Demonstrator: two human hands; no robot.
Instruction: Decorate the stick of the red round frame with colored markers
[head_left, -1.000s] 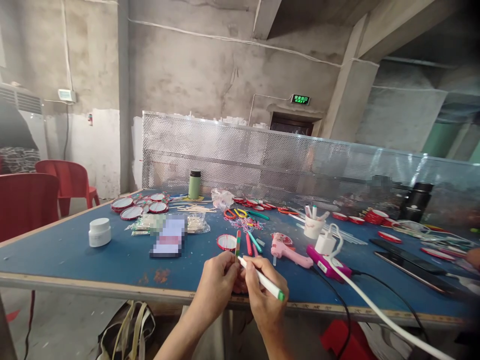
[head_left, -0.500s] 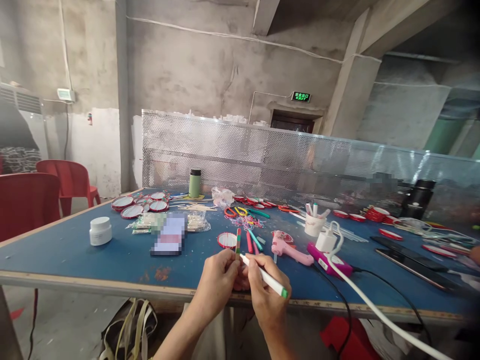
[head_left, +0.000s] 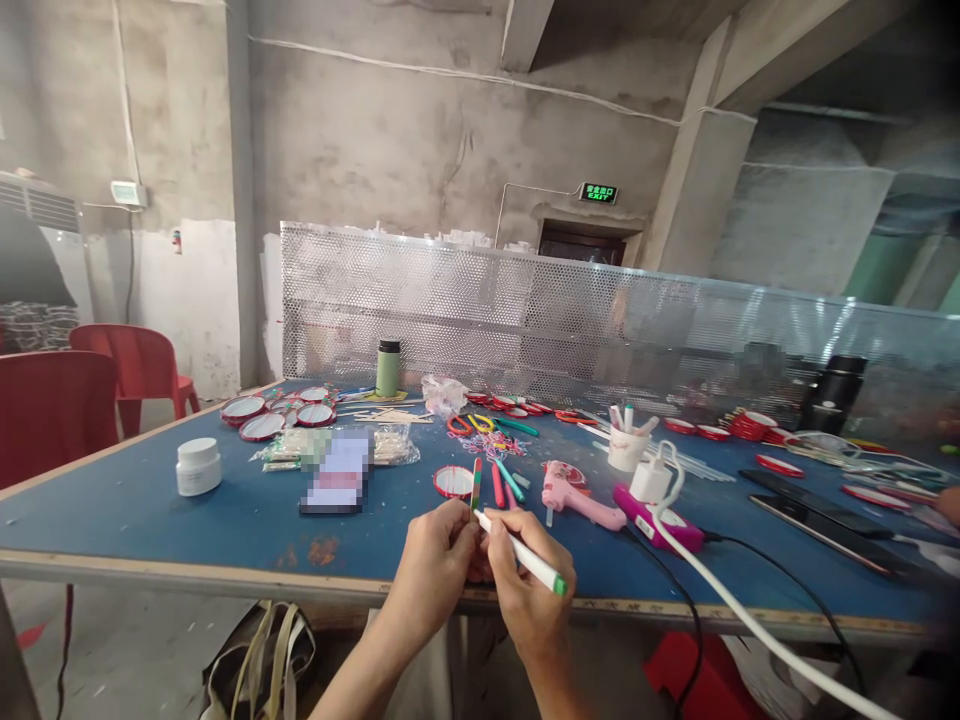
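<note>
My left hand (head_left: 439,555) is closed on a thin flat stick (head_left: 476,482) that stands upright, coloured in red and green bands. In my right hand (head_left: 529,590) is a white marker (head_left: 525,553) with a green end, its tip against or very near the lower part of the stick. Both hands meet at the table's front edge, and the stick's lower end is hidden by my fingers. Just beyond them lie a round red-rimmed disc (head_left: 453,481), a red marker (head_left: 498,484) and a teal marker (head_left: 511,482).
A pink glue gun (head_left: 577,500) and a purple power strip (head_left: 658,520) with cables lie to the right, beside a cup of markers (head_left: 628,448). On the left are a blurred phone (head_left: 337,472) and a white jar (head_left: 199,466). A perforated metal screen (head_left: 450,310) stands behind.
The marker's green end has shifted slightly left and up with my right hand. My left hand keeps the stick in almost the same place, and the view has moved a little.
</note>
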